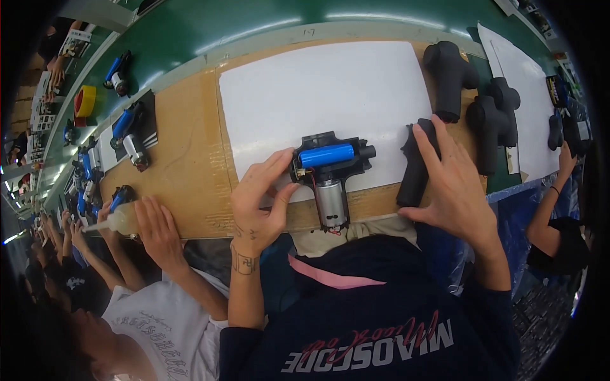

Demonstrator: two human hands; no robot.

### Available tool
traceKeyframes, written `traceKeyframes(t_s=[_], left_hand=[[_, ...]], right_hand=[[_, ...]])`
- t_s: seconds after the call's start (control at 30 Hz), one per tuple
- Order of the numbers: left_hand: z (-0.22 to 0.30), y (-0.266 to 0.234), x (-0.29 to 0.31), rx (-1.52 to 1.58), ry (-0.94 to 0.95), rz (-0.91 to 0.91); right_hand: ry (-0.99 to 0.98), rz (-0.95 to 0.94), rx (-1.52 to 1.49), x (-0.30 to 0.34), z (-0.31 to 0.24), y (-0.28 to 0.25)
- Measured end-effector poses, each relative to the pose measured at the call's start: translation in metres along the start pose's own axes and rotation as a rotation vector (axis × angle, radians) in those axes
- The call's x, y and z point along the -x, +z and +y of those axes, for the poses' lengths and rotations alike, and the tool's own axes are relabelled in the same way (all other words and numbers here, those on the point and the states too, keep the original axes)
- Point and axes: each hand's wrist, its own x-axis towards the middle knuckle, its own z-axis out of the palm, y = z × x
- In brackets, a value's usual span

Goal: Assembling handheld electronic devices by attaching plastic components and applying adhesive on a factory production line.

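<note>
An opened massage gun body (333,166) lies over the near edge of the white sheet, its black half-shell holding a blue cylindrical battery (326,155) and a silver motor (332,198). My left hand (264,197) grips this body at its left end, between thumb and fingers. To the right, a separate black shell piece (419,166) shaped like a handle sits within my right hand (454,178). The thumb is at its lower end and the fingertips are at its upper end. The underside of that piece is hidden.
Black massage gun housings (450,76) stand at the right. A white sheet (324,82) covers part of the brown cardboard (187,127). More battery-and-motor assemblies (130,136) and yellow tape (85,101) are at the left. A co-worker's hand (159,232) holds a squeeze bottle (121,220) close by.
</note>
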Motion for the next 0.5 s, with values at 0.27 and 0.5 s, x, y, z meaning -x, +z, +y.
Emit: traceKeyframes(t_s=[0.27, 0.5], left_hand=[[0.008, 0.0, -0.007, 0.034, -0.03, -0.008], [0.018, -0.004, -0.021, 0.051, -0.275, -0.179]], right_hand=[[-0.149, -0.082, -0.164, -0.003, 0.02, -0.024], [-0.481, -0.027, -0.301, -0.041, -0.054, -0.029]])
